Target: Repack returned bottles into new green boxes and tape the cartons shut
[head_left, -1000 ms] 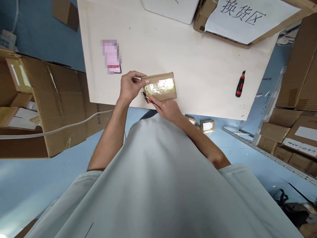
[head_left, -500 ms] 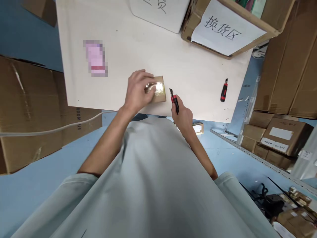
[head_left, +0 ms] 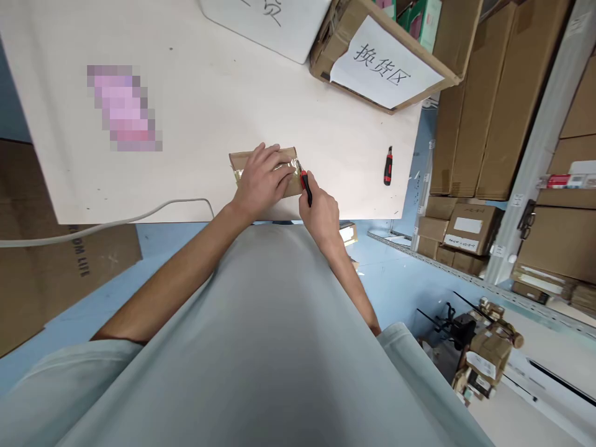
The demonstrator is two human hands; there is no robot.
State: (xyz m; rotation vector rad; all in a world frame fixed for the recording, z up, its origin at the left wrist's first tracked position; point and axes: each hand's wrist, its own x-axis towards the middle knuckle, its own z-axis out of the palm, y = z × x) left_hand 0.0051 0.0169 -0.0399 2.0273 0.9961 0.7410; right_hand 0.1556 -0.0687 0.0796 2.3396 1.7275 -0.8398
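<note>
My left hand (head_left: 261, 181) lies over a small brown cardboard box (head_left: 292, 184) near the table's front edge, its fingers across the top and the thumb towards the near side, holding it in place. Shiny clear tape runs along the box's top, and the hand covers the middle. In my right hand (head_left: 322, 214) is a red and black utility knife (head_left: 305, 182), gripped with the fingers wrapped round the handle. The knife's tip meets the right end of the box at the tape; how deep the blade goes is hidden.
A second utility knife (head_left: 388, 167) lies at the table's right. A blurred pink item (head_left: 123, 108) is on the left. At the back stand a white bin (head_left: 279, 31) and an open carton (head_left: 321, 59) with a paper sign. A white cable (head_left: 139, 214) crosses the front left edge.
The knife in my right hand has come left to the box's right end. More of the box's left side shows. The view has shifted to the right.
</note>
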